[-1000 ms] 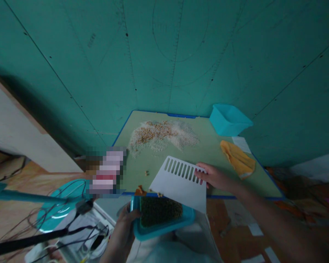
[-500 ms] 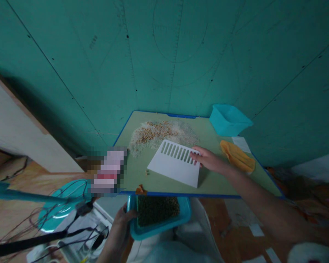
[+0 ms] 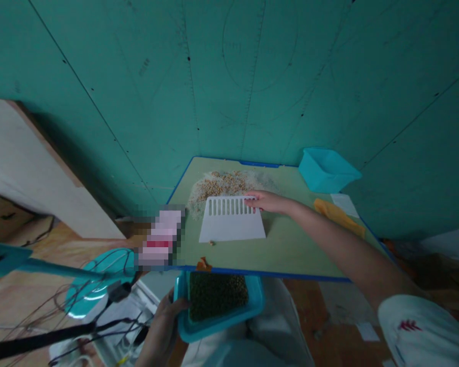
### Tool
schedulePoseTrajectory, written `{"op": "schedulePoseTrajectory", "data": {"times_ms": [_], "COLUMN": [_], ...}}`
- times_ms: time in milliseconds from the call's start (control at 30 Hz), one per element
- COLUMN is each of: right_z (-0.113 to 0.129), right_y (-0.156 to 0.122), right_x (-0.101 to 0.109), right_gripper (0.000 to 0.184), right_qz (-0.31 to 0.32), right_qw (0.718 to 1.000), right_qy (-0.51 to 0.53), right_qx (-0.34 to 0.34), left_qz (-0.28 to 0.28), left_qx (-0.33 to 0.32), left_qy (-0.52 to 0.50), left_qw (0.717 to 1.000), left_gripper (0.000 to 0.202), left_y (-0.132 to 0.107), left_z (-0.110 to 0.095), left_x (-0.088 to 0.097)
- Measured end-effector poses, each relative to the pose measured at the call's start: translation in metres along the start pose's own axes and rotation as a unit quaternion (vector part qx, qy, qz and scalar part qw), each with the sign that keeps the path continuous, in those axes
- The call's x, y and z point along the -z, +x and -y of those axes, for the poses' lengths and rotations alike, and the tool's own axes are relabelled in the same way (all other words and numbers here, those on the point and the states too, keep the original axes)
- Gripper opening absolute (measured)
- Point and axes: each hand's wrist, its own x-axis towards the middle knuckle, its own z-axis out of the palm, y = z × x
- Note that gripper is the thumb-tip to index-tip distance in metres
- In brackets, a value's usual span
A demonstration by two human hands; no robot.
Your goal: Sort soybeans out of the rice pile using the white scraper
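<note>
while right hand [image 3: 270, 202] presses scraper [image 3: 231, 224], green board [image 3: 302, 255] meets teal wall [image 3: 252, 86]

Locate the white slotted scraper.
In the head view, the white plastic slotted scraper lies on the pale green board under the right hand, between the heap of tan grain and the teal plastic tray at the board's near edge.

Dim, bluish light, no glare; heavy shadow along wall [image 3: 80, 163] at 10 o'clock; edges bowed; pixelated patch [image 3: 160, 239] at 9 o'clock.
</note>
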Motion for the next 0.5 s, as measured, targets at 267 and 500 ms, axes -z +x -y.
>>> {"op": "schedulePoseTrajectory", "data": {"times_ms": [267,500], "right_z": [0.0,-0.005], "right_y": [-0.019,-0.048], "right_x": [-0.004,-0.013], "right_gripper": [0.025,0.035], "right_qz": [0.016,0.012], "right_qw": [1.0,0.999], "right_qy": [0.006,0.026], "right_qx": [-0.013,-0.037], "left_qz": [0.009,0.01], "left_qx": [0.021,0.028], "left_qy": [0.004,0.021], "left_qw": [1.0,0.999], "left_gripper": [0.028,0.03], "left_y": [0.007,0.006], "left_z": [-0.002,-0.002], "left_x": [-0.002,-0.006]}}
